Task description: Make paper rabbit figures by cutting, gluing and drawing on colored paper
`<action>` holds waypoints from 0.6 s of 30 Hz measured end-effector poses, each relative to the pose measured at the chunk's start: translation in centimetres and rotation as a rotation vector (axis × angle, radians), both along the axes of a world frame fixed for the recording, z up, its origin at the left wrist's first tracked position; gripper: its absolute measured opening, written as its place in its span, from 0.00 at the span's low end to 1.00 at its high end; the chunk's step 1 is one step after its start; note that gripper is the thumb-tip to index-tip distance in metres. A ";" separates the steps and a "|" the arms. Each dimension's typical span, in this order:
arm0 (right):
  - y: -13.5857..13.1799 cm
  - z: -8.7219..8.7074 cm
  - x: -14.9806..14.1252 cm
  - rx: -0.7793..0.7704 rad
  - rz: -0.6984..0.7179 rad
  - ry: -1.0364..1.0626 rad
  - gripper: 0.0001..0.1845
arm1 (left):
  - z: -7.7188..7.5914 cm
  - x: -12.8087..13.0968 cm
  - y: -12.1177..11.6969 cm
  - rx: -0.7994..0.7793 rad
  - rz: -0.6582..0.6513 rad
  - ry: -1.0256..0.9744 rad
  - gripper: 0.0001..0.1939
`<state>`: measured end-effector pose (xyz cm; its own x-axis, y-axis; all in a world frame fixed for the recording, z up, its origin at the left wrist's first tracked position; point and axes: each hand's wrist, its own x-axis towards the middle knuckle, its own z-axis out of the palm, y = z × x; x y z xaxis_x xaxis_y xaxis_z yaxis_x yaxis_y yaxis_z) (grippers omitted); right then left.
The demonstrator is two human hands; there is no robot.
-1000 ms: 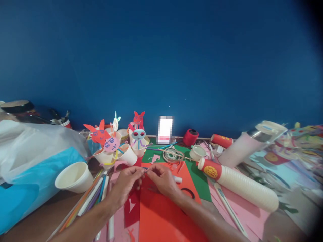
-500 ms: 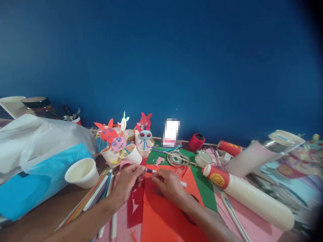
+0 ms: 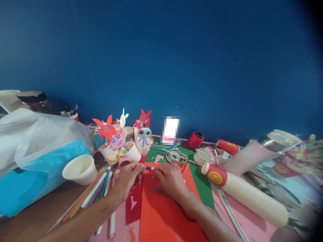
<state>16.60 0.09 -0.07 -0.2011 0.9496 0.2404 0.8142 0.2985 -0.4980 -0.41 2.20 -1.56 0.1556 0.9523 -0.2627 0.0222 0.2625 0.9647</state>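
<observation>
My left hand (image 3: 127, 181) and my right hand (image 3: 170, 178) meet over a red-orange paper sheet (image 3: 161, 215) near the table's middle. Between them lies a thin marker pen (image 3: 149, 168) with a blue tip. My right hand grips its barrel; my left fingers pinch its tip end, seemingly the cap. A dark red paper piece (image 3: 133, 203) with cut-out shapes lies under my left wrist. Just beyond my hands stand paper cups with bunny-face cutouts (image 3: 117, 141).
An empty paper cup (image 3: 80, 169) lies tipped at the left beside straws and pens (image 3: 93, 193). A white and blue plastic bag (image 3: 30, 158) fills the far left. A long sleeve of stacked cups (image 3: 248, 195), a tape roll (image 3: 176, 156), red thread spool (image 3: 196, 139) and green paper (image 3: 202, 183) lie right.
The view shifted slightly. My hands stay together over the red-orange sheet; the marker's blue tip has come into view between them.
</observation>
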 end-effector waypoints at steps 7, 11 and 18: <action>-0.4 -0.2 -1.3 -0.096 0.002 0.392 0.07 | 1.0 0.6 -0.7 0.031 0.022 -0.040 0.12; -0.3 -0.8 -1.6 -0.123 0.010 0.490 0.06 | 0.9 0.9 -1.1 0.013 0.019 -0.112 0.10; -0.4 -1.0 -1.7 -0.125 0.019 0.495 0.08 | 0.5 0.8 -1.4 -0.022 -0.026 -0.194 0.12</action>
<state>14.94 -0.28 -1.03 -0.1092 0.9746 0.1955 0.4670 0.2239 -0.8554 0.41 0.82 -1.06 0.2298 0.9416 -0.2459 -0.1566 0.2852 0.9456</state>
